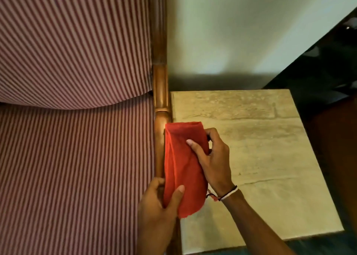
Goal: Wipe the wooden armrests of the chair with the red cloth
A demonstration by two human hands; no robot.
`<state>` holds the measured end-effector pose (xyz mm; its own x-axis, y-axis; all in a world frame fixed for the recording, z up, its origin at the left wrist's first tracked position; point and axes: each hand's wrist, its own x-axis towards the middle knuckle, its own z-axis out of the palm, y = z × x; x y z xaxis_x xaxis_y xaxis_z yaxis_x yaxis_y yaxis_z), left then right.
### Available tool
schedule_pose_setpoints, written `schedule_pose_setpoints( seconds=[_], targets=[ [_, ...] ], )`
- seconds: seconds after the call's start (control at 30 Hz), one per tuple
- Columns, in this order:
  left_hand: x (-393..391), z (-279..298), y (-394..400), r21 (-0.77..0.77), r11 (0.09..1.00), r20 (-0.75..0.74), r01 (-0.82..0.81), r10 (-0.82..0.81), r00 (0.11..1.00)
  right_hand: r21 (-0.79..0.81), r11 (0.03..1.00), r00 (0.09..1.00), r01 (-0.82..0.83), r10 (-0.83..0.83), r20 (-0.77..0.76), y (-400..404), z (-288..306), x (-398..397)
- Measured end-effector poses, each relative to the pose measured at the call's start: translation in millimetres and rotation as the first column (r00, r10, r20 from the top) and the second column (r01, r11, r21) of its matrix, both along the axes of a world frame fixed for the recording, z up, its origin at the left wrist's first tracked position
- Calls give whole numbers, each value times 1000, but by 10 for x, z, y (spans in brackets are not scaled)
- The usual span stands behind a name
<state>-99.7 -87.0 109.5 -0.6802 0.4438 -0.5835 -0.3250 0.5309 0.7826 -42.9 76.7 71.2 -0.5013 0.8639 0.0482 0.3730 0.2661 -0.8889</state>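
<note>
The red cloth (183,166) lies folded lengthwise over the chair's right wooden armrest (160,100), covering its near stretch. My left hand (156,206) grips the cloth's near end, thumb on top and fingers wrapped under the wood. My right hand (214,158) holds the cloth's far right side, thumb pressed on the fabric and fingers curled behind it. Bare polished wood shows beyond the cloth toward the chair's back post (158,23).
The chair's striped red-and-white seat cushion (77,167) and back cushion (73,42) fill the left. A pale stone-topped side table (260,158) stands tight against the armrest on the right. A light wall (241,32) rises behind it; dark floor lies at far right.
</note>
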Motion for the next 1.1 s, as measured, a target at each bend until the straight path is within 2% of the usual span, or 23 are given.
schedule_pose_setpoints(
  seconds=[0.17,0.27,0.4,0.5,0.57,0.63,0.7,0.73,0.77,0.87,0.93,0.97,1.07,1.1],
  targets=[
    [429,-334,477,-89,995,-73,37,-44,996,42,998,993,45,-50,104,348,-400,366],
    [575,-669,739,-125,990,-34,65,-69,997,-9,999,976,39,-36,212,557,-733,479],
    [685,-1156,941,-195,970,-41,144,-155,987,-162,987,945,17,37,324,772,-995,618],
    [725,-1342,986,-227,947,-87,228,-253,964,-67,996,883,-56,81,463,768,-1086,790],
    [721,-1368,990,-354,873,-227,335,-428,875,48,989,840,-143,96,534,679,-1070,867],
    [723,-1409,1004,-532,745,-400,402,-640,656,139,947,783,-289,150,603,553,-1078,942],
    [727,-1477,1035,-662,610,-440,435,-786,434,170,897,689,-407,180,702,396,-1110,990],
    [723,-1509,1058,-696,548,-412,464,-834,366,160,883,649,-442,191,736,336,-1130,997],
    [704,-1534,1086,-713,488,-363,504,-871,330,110,885,620,-452,223,752,299,-1145,989],
    [621,-1508,1133,-724,438,-319,533,-898,304,-82,901,566,-426,336,753,264,-1171,951],
    [593,-1443,1183,-733,358,-234,578,-931,279,-134,898,539,-419,365,759,260,-1144,948],
    [560,-1377,1221,-730,301,-164,613,-949,271,-168,885,486,-435,388,783,260,-1131,946],
    [326,-1125,1418,-697,260,-50,668,-947,316,-374,815,310,-443,530,789,379,-897,717],
    [272,-984,1464,-692,241,-32,681,-952,304,-414,784,260,-463,567,782,478,-796,597]
  ],
)
